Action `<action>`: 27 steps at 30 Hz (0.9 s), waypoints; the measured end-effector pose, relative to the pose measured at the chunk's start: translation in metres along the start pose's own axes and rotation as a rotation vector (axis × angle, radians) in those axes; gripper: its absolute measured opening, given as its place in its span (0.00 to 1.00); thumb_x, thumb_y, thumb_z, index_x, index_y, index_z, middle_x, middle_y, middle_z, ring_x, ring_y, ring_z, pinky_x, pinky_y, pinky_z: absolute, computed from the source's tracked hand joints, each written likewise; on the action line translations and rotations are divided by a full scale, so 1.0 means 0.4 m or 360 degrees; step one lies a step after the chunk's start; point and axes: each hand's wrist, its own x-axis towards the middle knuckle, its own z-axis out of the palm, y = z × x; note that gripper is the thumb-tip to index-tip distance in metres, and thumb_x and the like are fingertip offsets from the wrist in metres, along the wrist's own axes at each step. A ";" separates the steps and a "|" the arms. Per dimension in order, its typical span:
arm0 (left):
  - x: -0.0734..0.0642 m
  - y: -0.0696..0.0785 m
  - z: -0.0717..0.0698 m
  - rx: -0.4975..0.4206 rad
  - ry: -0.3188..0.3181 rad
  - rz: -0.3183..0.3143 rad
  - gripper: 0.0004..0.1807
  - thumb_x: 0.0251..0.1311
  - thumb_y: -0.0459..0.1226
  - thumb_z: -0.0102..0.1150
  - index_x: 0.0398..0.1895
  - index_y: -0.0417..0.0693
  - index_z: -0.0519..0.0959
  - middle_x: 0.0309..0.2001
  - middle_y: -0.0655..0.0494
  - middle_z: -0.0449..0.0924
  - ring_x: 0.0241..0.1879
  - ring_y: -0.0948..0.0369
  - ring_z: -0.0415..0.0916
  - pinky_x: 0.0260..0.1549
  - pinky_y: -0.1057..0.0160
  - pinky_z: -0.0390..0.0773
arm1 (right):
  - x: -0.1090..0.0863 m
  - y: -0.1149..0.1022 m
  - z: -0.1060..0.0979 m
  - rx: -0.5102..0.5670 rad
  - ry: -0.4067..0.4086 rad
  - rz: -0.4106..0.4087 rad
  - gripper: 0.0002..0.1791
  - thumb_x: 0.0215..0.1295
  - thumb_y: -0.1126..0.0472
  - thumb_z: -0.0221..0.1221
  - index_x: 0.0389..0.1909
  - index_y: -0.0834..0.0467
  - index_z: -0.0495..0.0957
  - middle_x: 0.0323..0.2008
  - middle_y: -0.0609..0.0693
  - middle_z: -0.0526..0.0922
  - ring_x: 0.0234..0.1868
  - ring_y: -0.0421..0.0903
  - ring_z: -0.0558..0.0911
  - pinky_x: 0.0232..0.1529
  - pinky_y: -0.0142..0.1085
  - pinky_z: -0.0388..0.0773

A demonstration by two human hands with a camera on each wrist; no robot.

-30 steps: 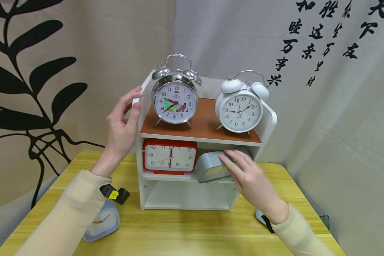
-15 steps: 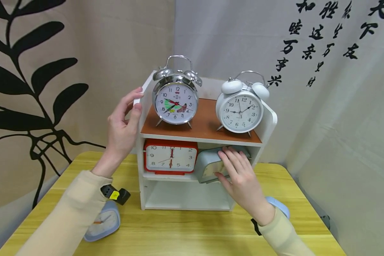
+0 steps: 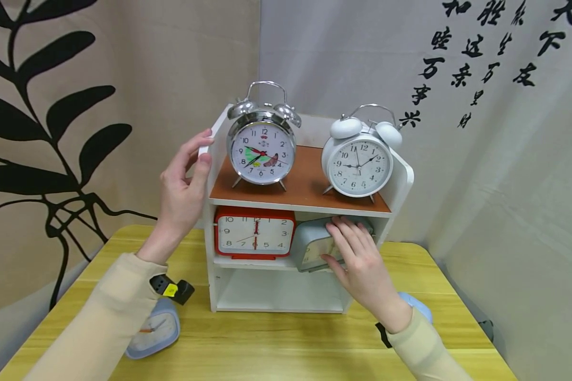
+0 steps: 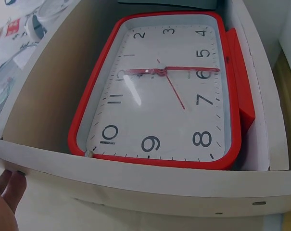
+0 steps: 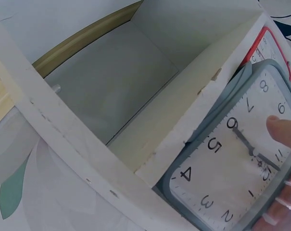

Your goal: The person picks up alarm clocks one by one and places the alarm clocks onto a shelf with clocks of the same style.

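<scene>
My left hand (image 3: 183, 188) holds the upper left side of a small white shelf unit (image 3: 281, 308), with thumb and fingers at the panel's edge. A grey-blue desk clock (image 3: 310, 244) sits tilted at the right of the middle shelf, partly behind my right hand (image 3: 362, 267). My right fingers lie over its top and the thumb rests on its face. In the right wrist view the clock (image 5: 217, 178) stands at the shelf's front edge. Beside it on the left is a red rectangular clock (image 3: 254, 233), seen close in the left wrist view.
On the brown top board stand a silver twin-bell alarm clock (image 3: 262, 153) and a white twin-bell alarm clock (image 3: 359, 166). A small blue clock (image 3: 154, 330) lies on the wooden table (image 3: 248, 352) under my left forearm. A light blue object (image 3: 417, 304) is partly hidden behind my right wrist.
My right hand has shifted slightly left, and its thumb has come onto the grey-blue clock's face. That clock has turned slightly, its face showing more. The left hand keeps its place.
</scene>
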 end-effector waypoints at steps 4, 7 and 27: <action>0.000 0.002 -0.001 -0.0006 -0.0001 -0.0004 0.20 0.81 0.39 0.48 0.71 0.45 0.74 0.77 0.54 0.72 0.68 0.50 0.76 0.54 0.81 0.80 | -0.001 0.003 0.000 0.0004 -0.0003 0.0006 0.42 0.50 0.61 0.80 0.68 0.63 0.76 0.64 0.61 0.82 0.64 0.60 0.81 0.66 0.62 0.77; 0.000 0.003 -0.001 -0.0012 -0.0002 -0.0008 0.20 0.81 0.38 0.48 0.71 0.45 0.74 0.77 0.55 0.72 0.68 0.52 0.77 0.54 0.81 0.80 | -0.002 0.004 -0.001 0.0007 0.0000 0.0007 0.42 0.50 0.62 0.80 0.68 0.63 0.76 0.64 0.61 0.82 0.64 0.61 0.81 0.66 0.62 0.76; 0.001 0.000 0.002 -0.0018 0.0018 0.0027 0.21 0.81 0.38 0.49 0.71 0.42 0.73 0.77 0.55 0.73 0.66 0.58 0.78 0.54 0.80 0.81 | 0.000 0.003 -0.009 -0.0047 -0.0070 0.0056 0.41 0.52 0.60 0.79 0.68 0.63 0.75 0.64 0.61 0.81 0.64 0.60 0.80 0.65 0.62 0.76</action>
